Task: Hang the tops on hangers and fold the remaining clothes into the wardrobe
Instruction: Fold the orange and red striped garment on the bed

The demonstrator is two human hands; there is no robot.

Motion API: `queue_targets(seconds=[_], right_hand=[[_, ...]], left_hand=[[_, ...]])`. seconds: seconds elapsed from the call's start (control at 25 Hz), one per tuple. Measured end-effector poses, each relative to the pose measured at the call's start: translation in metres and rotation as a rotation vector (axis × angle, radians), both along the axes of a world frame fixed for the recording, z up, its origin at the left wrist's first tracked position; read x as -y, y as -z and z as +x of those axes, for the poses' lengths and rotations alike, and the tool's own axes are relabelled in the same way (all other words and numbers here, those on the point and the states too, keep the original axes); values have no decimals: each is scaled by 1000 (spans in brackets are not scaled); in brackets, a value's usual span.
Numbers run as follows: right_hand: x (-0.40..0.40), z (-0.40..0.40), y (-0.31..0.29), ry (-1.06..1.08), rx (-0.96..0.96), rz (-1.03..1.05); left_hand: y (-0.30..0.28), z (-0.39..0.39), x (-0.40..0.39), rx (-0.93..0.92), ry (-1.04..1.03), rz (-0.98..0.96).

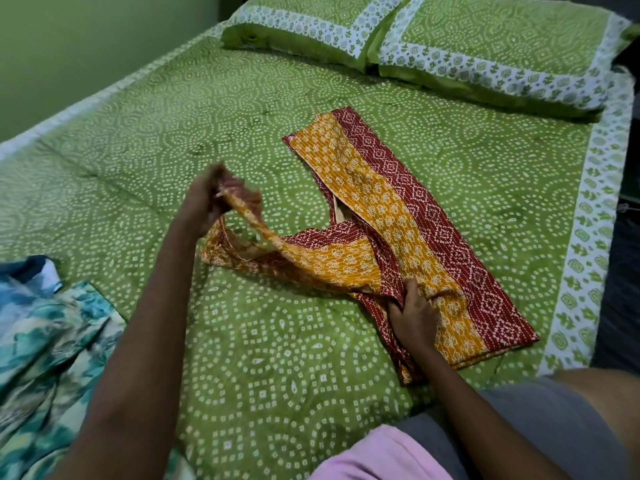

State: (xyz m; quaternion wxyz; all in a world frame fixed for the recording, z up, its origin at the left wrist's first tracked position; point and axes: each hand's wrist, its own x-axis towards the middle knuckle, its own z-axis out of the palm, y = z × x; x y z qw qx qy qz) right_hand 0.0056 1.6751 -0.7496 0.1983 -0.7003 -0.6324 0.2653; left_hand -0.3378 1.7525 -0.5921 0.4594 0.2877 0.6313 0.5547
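Both hands point(204, 202) point(412, 315) grip yellow-red garment point(398, 209); teal garment point(52, 327) nearby.

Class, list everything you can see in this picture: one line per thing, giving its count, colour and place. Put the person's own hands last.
Bedspread: one, green with white dotted print and a white border, covering the bed.
Pillows: two, green with white patterned borders, at the head of the bed.
Yellow and red garment: one, printed, partly spread in the middle of the bed.
Blue-green garment: one, tie-dye print, at the left edge.
Wall: green, behind the bed.
Left hand: lifts one end of the yellow and red garment.
Right hand: grips its near edge.
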Motion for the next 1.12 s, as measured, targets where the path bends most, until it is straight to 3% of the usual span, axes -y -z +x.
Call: queue_targets(seconds=[0.04,0.08,0.16,0.2,0.24,0.28,0.44,0.64,0.8,0.92,1.0,1.04,1.12], right_hand=[[0,0,-2,-3,-2,-7],[0,0,-3,-1,-11,-13],[-1,-1,-4,-3,-28,-21],[-1,-1,-4,-8,-32,-23],[-1,-1,-4,-13,-37,-19],[-1,-1,-4,-16,-41,-13],[-3,-1,-4,-9,-20,-22],[-2,-1,-4,1,-18,-8],[-3,-1,-4,-9,-7,-7],[-2,-2,-5,-1,-10,-3],[-1,-1,-7,2,-11,-2],[0,-2,-7,7,-12,-1],[-1,-2,-7,7,-13,-1]], left_hand=[[2,-2,-11,102,53,21],[10,-8,-17,-78,84,-65],[49,-32,-13,-765,131,-475],[73,-46,-4,-973,138,-667],[91,-56,7,-1023,129,-784],[103,-64,17,-1026,114,-815],[110,-57,22,-833,-40,-581],[101,-36,36,-849,-97,-403],[116,-56,85,-1011,-125,-656],[112,-39,89,-1256,-212,-577],[107,-25,78,-1353,-140,-323],[108,-19,73,-1315,-48,-200],[120,-7,71,-1274,175,-126]])
